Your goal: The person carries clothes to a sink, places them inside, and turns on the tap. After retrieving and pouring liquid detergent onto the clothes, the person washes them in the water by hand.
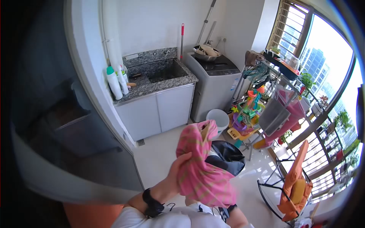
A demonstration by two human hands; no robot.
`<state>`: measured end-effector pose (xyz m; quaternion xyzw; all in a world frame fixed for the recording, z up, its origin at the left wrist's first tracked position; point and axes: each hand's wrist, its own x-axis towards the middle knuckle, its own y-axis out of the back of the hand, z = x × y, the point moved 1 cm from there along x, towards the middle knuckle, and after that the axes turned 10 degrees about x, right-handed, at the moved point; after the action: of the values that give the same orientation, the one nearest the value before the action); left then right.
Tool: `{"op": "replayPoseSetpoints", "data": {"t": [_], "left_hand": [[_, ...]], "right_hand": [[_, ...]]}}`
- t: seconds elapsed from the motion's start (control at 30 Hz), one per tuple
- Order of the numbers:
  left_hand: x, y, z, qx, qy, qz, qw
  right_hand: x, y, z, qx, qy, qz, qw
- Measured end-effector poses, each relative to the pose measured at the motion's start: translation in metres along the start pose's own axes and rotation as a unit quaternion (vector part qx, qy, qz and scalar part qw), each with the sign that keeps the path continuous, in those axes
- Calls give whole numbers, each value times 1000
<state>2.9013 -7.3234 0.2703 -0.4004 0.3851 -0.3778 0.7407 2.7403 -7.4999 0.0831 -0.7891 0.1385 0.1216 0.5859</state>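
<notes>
A bunched pink cloth with a tan pattern (205, 174) hangs in front of my body at the lower middle. My left hand (179, 169) grips its left side, the thumb lying over the fabric. My right hand is hidden behind the lower right part of the cloth; only the wrist and forearm show below it. Just beyond the cloth stands a bin with a black liner (228, 157), partly covered by the fabric. A white bucket (218, 118) is behind it.
A granite sink counter (152, 85) with bottles (114, 83) stands back left, beside a washing machine (215, 83) with a metal bowl (206, 53). Toys (249, 110), a drying rack and an orange folding chair (298, 186) line the right. A glass door is at left.
</notes>
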Motion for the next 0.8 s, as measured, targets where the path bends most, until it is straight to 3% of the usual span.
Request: {"op": "replayPoseSetpoints", "data": {"t": [0.13,0.17,0.37,0.47,0.57,0.63,0.7,0.73,0.8], "left_hand": [[79,27,65,5,-44,23,999],[92,31,83,16,-98,44,994],[141,69,188,80,-318,83,941],[177,97,220,67,-351,108,928],[203,119,261,62,-369,109,921],[227,138,300,119,-424,233,867],[244,149,344,116,-442,253,853],[250,155,364,107,-448,242,854],[257,163,399,99,-463,237,849]], "right_hand": [[157,-73,-80,-147,-14,-125,981],[195,-102,-102,-200,-12,-165,966],[359,-251,-142,-446,45,-411,793],[411,-283,-135,-481,75,-509,710],[484,-296,-132,-512,109,-534,664],[538,-304,-141,-530,107,-522,660],[575,-334,-181,-498,-89,-534,677],[604,-337,-195,-512,37,-539,668],[663,-333,-224,-561,-178,-420,691]]}}
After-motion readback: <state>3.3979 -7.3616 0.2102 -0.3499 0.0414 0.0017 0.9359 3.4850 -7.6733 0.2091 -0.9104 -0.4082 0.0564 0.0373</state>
